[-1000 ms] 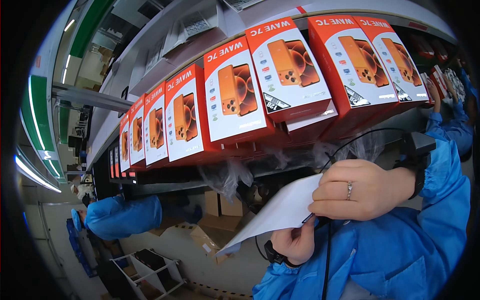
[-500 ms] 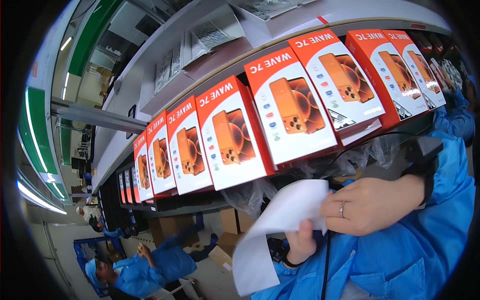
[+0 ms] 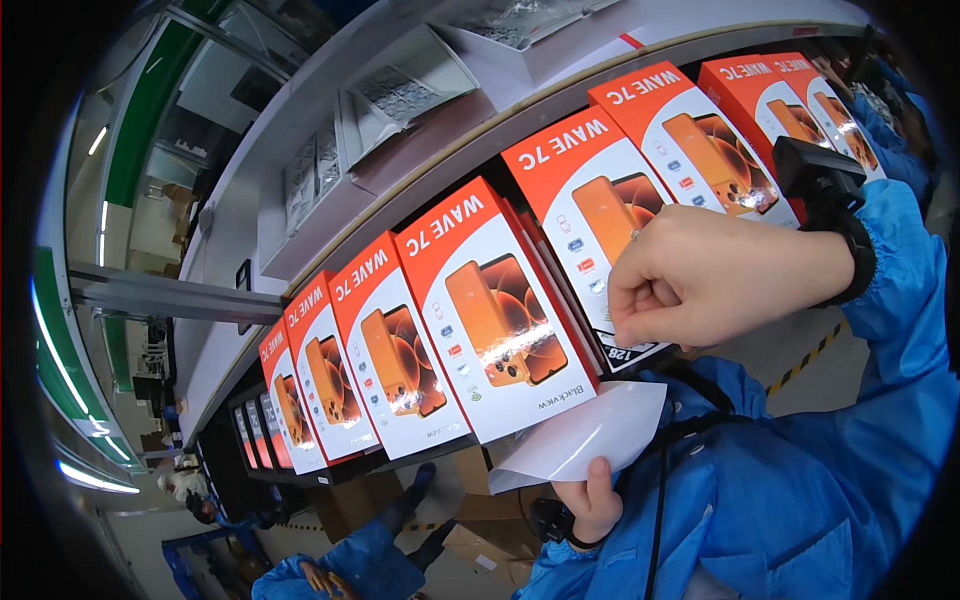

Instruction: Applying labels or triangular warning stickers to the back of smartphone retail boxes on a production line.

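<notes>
The white sheet (image 3: 590, 432) is in the grip of the left hand (image 3: 592, 508), held at its lower edge with the thumb pressed on the near face; the other fingers are hidden behind it. From that grip the sheet spreads up and to both sides in a bowed curve, its upper edge just under the lower ends of the red-and-white boxes (image 3: 500, 320) set side by side in a row. The right hand (image 3: 715, 270) is above and to the right of the sheet, near it but apart, its fingers curled inward over the lower part of one red-and-white carton (image 3: 560, 160). Just below those fingertips, a dark label (image 3: 622, 358) shows at the carton's lower corner. Whether the right grip pinches anything, or only presses on the carton, I cannot tell, since the back of the hand covers the carton face there. A black strap (image 3: 858, 260) circles the right wrist, with a dark block-shaped device (image 3: 815, 170) beside it. Beyond the row lie open white trays (image 3: 405, 95), and at lower left a co-worker in blue (image 3: 375, 560) is partly in view.
</notes>
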`<action>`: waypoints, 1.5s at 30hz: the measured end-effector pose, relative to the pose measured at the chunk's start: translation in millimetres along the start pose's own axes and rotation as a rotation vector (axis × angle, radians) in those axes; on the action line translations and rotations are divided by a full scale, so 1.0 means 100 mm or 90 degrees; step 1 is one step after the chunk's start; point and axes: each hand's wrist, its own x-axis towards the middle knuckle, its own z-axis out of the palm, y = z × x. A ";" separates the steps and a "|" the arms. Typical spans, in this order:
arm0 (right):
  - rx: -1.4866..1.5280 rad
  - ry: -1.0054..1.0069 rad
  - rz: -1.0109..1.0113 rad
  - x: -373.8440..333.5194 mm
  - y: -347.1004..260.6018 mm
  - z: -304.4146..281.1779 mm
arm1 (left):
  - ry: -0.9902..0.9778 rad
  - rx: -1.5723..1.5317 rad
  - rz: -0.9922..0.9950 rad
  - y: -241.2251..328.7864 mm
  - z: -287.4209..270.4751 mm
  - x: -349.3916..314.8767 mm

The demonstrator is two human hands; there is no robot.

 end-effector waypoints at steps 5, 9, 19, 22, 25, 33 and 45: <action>-0.009 0.016 0.060 0.01 -0.02 0.03 | -0.016 0.013 0.023 0.03 -0.03 0.07; -0.015 0.050 0.005 0.01 0.04 0.07 | -0.018 0.007 0.020 0.02 -0.03 0.08; -0.226 0.150 -0.108 -0.08 0.07 0.11 | 0.010 0.050 0.065 0.07 -0.02 -0.02; -0.192 0.136 -0.095 -0.20 0.12 0.17 | 0.105 -0.051 0.061 0.10 -0.08 -0.08; -0.209 0.221 -0.227 -0.46 0.15 0.45 | 0.319 0.036 0.206 0.07 -0.37 -0.10; -0.111 0.063 -0.269 -0.76 1.07 1.31 | 0.613 0.190 0.092 0.28 -0.67 -1.09; 0.058 -0.132 -0.097 -1.12 1.85 2.09 | 0.300 0.450 -0.286 -1.29 -1.27 -1.82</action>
